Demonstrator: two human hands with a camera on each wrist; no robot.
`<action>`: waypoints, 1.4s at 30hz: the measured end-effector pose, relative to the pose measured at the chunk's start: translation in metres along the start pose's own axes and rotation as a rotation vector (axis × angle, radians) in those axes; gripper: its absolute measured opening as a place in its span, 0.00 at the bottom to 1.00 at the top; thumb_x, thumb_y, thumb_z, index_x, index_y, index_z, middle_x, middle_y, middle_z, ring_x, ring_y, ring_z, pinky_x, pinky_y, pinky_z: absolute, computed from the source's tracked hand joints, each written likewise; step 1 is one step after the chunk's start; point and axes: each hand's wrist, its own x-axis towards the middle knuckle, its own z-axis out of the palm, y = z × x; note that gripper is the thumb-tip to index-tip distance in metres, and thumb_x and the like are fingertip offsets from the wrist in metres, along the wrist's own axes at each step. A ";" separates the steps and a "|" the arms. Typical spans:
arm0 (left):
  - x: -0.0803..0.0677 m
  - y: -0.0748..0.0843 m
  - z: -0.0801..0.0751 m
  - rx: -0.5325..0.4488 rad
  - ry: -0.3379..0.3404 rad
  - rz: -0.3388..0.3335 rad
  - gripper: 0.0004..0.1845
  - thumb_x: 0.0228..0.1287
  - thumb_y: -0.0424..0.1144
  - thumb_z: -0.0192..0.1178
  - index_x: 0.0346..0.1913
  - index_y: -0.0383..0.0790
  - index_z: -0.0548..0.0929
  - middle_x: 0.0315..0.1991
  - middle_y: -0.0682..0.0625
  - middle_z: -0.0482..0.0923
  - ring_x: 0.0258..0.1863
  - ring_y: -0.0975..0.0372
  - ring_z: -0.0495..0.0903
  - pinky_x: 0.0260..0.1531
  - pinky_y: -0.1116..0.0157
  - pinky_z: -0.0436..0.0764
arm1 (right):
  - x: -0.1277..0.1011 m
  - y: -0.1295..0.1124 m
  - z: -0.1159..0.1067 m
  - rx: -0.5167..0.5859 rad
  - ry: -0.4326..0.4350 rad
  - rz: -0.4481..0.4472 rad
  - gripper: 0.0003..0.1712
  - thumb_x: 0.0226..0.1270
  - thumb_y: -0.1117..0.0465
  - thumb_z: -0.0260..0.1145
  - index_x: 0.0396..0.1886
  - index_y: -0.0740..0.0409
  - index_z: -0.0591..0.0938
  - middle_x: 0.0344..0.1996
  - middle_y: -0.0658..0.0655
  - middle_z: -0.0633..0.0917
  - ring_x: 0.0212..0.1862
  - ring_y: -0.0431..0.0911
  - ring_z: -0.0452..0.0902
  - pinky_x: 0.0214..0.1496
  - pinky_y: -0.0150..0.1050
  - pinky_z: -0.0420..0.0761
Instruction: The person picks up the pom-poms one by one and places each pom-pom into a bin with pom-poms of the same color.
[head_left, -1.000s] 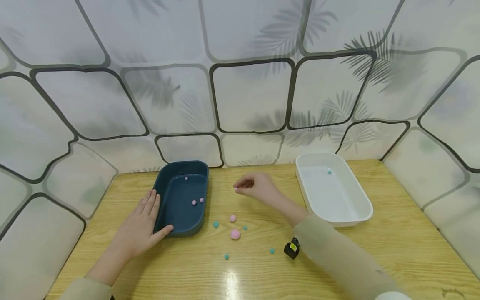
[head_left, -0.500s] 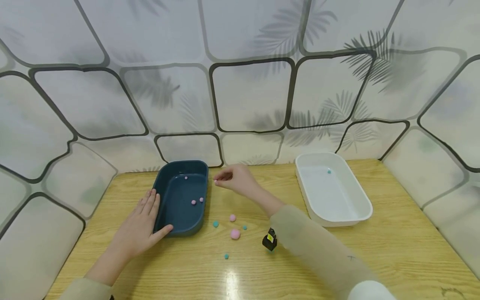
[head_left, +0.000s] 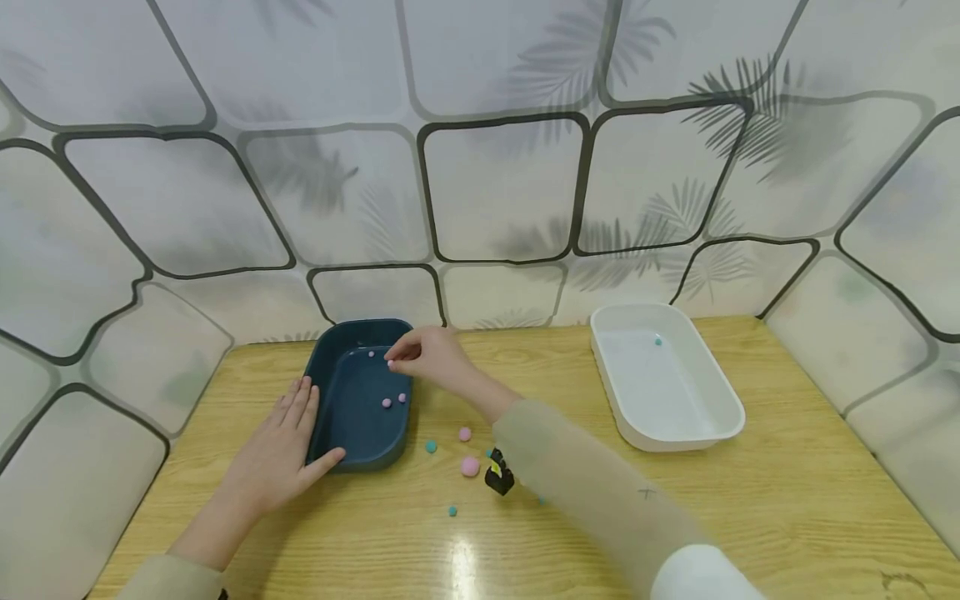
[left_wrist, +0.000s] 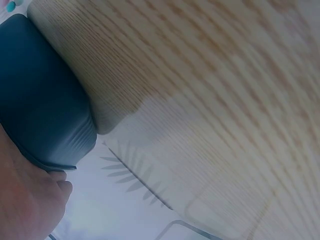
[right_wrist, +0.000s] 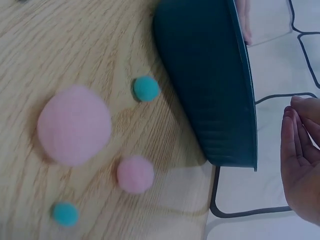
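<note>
Pinching a small pale ball, the right hand hangs over the blue tray at its right rim. The left hand, fingers straight, touches its left side; the tray's long axis runs front to back.

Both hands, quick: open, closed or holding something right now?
Left hand: open, resting against the blue tray.
Right hand: closed, pinching a small pale ball.
</note>
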 end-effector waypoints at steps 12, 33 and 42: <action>0.000 0.001 -0.001 0.000 0.004 0.002 0.56 0.74 0.67 0.58 0.80 0.18 0.56 0.83 0.24 0.50 0.83 0.33 0.54 0.78 0.36 0.63 | 0.004 0.001 0.018 0.032 0.045 0.053 0.05 0.71 0.63 0.75 0.43 0.57 0.94 0.41 0.57 0.94 0.40 0.44 0.89 0.39 0.24 0.80; 0.000 0.001 -0.001 0.006 0.006 0.003 0.56 0.73 0.65 0.60 0.80 0.19 0.56 0.83 0.24 0.50 0.83 0.33 0.54 0.78 0.36 0.64 | 0.006 0.005 0.027 0.027 0.079 0.090 0.09 0.69 0.66 0.75 0.46 0.62 0.93 0.42 0.58 0.94 0.44 0.49 0.92 0.40 0.25 0.85; 0.000 0.002 -0.002 0.001 -0.001 -0.006 0.56 0.73 0.65 0.60 0.80 0.19 0.56 0.83 0.25 0.50 0.83 0.33 0.53 0.78 0.36 0.64 | 0.001 0.009 0.018 0.102 0.083 0.095 0.09 0.70 0.66 0.75 0.48 0.62 0.93 0.45 0.60 0.94 0.47 0.52 0.91 0.42 0.25 0.84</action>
